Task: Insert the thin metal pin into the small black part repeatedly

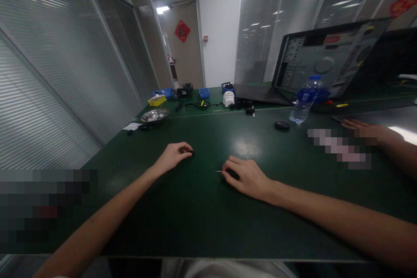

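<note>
A green bench (202, 221) carries both hands. The right hand (249, 178) lies curled, fingers grasping a thin tool (224, 172) whose tip points left. The left hand (172, 156) rests fingers pinched on a small dark part (191, 153) near it.

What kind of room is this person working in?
Probably an electronics repair or assembly workshop inside an office. A long dark green work table carries an opened grey computer case panel, small blue plastic parts bins and a round metal dish, and glass partitions with grey blinds line the room.
</note>
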Demonstrator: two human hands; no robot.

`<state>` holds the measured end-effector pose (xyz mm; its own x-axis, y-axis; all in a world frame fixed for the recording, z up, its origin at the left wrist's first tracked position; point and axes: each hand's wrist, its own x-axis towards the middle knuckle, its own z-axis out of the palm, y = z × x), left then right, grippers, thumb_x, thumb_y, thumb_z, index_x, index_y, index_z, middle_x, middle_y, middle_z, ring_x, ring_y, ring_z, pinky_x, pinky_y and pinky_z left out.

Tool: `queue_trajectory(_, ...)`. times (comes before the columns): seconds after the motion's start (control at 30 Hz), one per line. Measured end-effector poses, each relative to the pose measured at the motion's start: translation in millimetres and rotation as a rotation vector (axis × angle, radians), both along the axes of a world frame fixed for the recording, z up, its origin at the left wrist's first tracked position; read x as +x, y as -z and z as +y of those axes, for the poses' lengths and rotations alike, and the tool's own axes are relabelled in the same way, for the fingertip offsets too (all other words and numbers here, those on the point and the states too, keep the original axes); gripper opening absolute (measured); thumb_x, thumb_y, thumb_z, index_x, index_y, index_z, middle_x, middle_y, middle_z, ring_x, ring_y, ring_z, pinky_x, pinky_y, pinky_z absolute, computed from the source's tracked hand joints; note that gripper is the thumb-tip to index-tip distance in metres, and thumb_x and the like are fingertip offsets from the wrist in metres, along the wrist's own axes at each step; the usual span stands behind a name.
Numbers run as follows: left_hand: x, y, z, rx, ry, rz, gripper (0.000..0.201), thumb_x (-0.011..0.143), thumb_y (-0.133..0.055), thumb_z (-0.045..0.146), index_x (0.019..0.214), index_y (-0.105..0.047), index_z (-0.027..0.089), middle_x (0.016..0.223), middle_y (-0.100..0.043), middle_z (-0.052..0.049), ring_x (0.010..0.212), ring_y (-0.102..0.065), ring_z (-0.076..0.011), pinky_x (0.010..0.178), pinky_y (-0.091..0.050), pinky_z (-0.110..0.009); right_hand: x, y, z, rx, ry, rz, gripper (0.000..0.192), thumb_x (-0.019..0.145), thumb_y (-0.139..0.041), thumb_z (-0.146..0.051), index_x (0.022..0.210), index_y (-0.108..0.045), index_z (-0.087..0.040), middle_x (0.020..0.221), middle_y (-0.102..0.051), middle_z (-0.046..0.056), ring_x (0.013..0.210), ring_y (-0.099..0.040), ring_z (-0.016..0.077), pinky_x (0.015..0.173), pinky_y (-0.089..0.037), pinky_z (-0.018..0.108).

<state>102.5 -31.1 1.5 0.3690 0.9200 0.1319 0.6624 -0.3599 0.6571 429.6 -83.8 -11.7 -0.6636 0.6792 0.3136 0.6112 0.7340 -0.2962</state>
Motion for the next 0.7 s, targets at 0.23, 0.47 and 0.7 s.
queue_trajectory(0.23, -125.7, 14.0, 55.4, 0.071, -0.551, 0.064, 0.030, 0.079, -0.076, 0.032, 0.106, -0.078, 0.019, 0.104, -0.079, -0.006, 0.098, -0.072, -0.0246, 0.093, -0.053, -0.035, 0.4, -2.8, -0.5, -0.030, -0.014, 0.002, 0.021, 0.104, -0.050, -0.035, 0.107, -0.066, -0.021, 0.101, -0.064, 0.003, 0.076, -0.059, 0.0133, 0.064, -0.042, 0.027)
queue_trajectory(0.47, -197.8, 19.3, 50.6, 0.259, -0.700, 0.339, 0.026, 0.087, -0.061, 0.027, 0.104, -0.079, 0.019, 0.116, -0.076, -0.007, 0.111, -0.067, -0.0278, 0.102, -0.049, -0.036, -0.3, -2.4, -0.5, -0.025, -0.003, -0.013, 0.020, 0.103, -0.051, -0.034, 0.107, -0.066, -0.021, 0.101, -0.065, 0.003, 0.076, -0.060, 0.0138, 0.066, -0.043, 0.027)
queue_trajectory(0.7, -206.5, 26.8, 50.5, 0.350, -0.626, 0.595, 0.035, 0.092, -0.049, 0.026, 0.108, -0.078, 0.016, 0.123, -0.072, -0.013, 0.117, -0.064, -0.0304, 0.106, -0.045, -0.037, 0.4, -2.1, -0.7, -0.024, -0.009, -0.017, 0.021, 0.103, -0.050, -0.034, 0.107, -0.066, -0.021, 0.102, -0.065, 0.003, 0.075, -0.059, 0.0137, 0.064, -0.041, 0.027)
